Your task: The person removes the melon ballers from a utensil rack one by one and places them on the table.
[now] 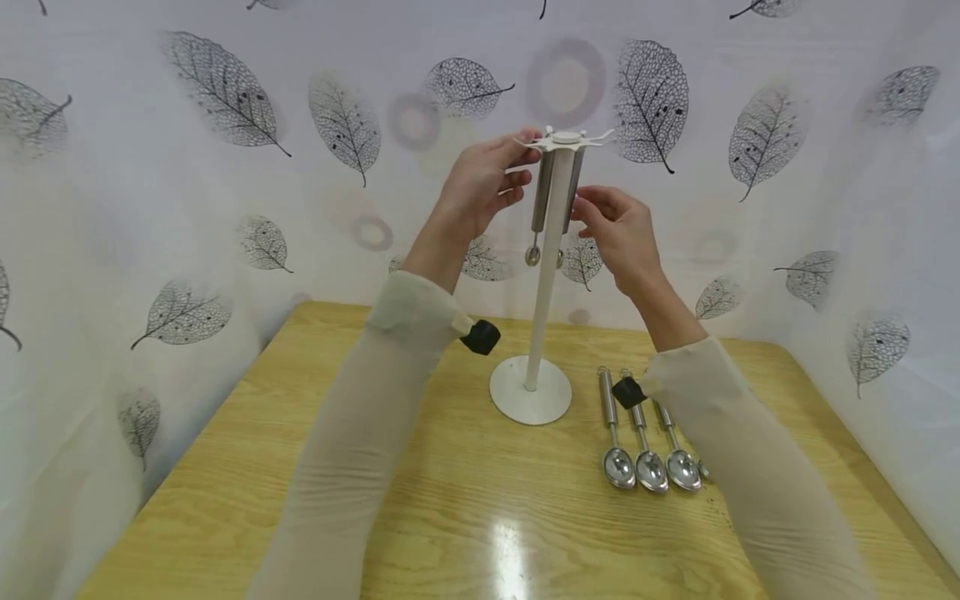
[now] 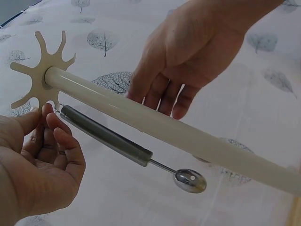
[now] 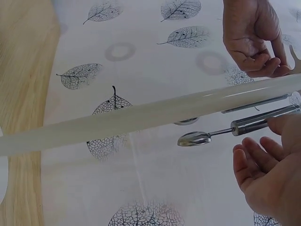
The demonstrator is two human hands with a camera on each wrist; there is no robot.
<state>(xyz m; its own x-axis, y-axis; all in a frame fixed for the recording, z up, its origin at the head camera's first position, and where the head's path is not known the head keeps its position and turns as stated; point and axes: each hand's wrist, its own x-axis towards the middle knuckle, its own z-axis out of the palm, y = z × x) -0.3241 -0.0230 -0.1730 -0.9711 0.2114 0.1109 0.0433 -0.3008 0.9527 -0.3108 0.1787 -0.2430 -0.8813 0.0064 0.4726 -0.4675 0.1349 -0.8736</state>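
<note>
A white utensil stand (image 1: 551, 267) rises from a round base, topped by a rack (image 2: 40, 68) with several prongs. From it hang two metal scoops with thick handles: one scoop (image 2: 108, 136) on the left of the pole, the other scoop (image 3: 254, 123) on the right. My left hand (image 1: 487, 179) is at the rack, thumb and forefinger pinching a prong beside the left scoop's top ring. Lower down, my right hand (image 1: 618, 233) holds the right scoop's handle near thumb and forefinger; the thumb (image 3: 282, 121) lies on it. Its forefinger's contact is partly hidden.
Several larger metal scoops (image 1: 618, 467) lie side by side on the wooden table (image 1: 450, 517), right of the stand's base (image 1: 525, 408), partly under my right sleeve. A leaf-patterned curtain (image 1: 337, 50) hangs close behind the stand and along both sides.
</note>
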